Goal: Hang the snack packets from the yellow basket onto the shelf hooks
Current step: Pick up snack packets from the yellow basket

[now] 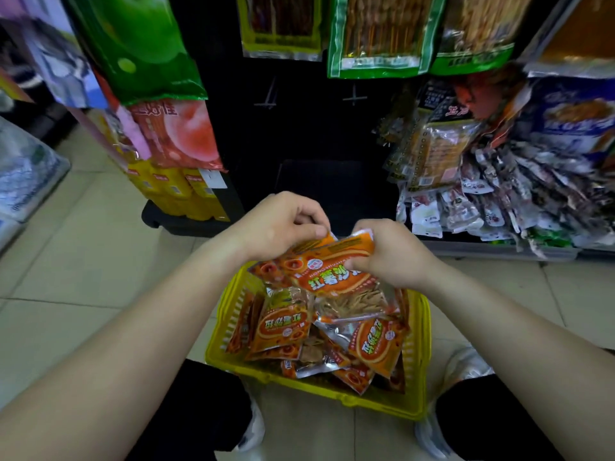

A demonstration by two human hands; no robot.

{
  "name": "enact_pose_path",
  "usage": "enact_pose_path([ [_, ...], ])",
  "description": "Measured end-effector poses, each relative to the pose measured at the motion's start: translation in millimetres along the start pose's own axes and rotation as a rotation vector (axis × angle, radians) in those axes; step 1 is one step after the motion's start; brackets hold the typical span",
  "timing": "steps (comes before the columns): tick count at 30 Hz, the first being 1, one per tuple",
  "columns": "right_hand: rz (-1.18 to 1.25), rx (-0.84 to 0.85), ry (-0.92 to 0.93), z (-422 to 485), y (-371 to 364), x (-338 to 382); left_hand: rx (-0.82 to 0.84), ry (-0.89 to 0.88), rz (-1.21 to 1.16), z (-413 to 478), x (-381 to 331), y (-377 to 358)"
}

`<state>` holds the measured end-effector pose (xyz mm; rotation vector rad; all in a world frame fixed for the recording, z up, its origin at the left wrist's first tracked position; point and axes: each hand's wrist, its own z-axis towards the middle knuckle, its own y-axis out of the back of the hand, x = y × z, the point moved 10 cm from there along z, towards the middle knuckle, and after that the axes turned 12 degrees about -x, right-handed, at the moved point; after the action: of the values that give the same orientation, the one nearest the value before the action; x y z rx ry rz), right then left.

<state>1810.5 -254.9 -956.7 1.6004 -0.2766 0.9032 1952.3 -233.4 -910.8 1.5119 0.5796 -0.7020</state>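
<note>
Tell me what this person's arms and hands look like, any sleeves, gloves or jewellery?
Both forearms are bare to the frame edge, no sleeves showing. The left hand and right hand wear no gloves, watch, bracelet or visible ring.

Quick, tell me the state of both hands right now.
Left hand: closed, pinching the top edge of the orange snack packets.
Right hand: closed, gripping the same packets above the yellow basket.
</note>
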Motion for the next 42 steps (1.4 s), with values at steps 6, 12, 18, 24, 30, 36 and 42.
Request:
enact_pose_path([
  [6,0.177,-0.034,-0.081,18,-4,-8,-0.096,0.109,-0.121,1,27,9],
  [12,0.373,-0.09,-0.264,30,4,-40,-0.223,0.18,0.188,2,64,21],
  [18,0.194,-0.218,-0.325,35,13,-57,-0.231,0.142,0.073,7,53,8],
  [24,-0.021,-0.254,-0.275,30,23,-50,-0.2,0.124,0.05,10,49,0],
  [30,0.167,-0.194,-0.113,22,27,-29,-0.185,0.11,0.138,1,42,2],
  [36,-0.399,-0.054,0.137,8,35,26,-0.239,0.086,0.146,-10,16,28],
  [42,-0.458,-0.16,0.166,7,53,51,-0.375,0.134,-0.014,-27,11,55],
])
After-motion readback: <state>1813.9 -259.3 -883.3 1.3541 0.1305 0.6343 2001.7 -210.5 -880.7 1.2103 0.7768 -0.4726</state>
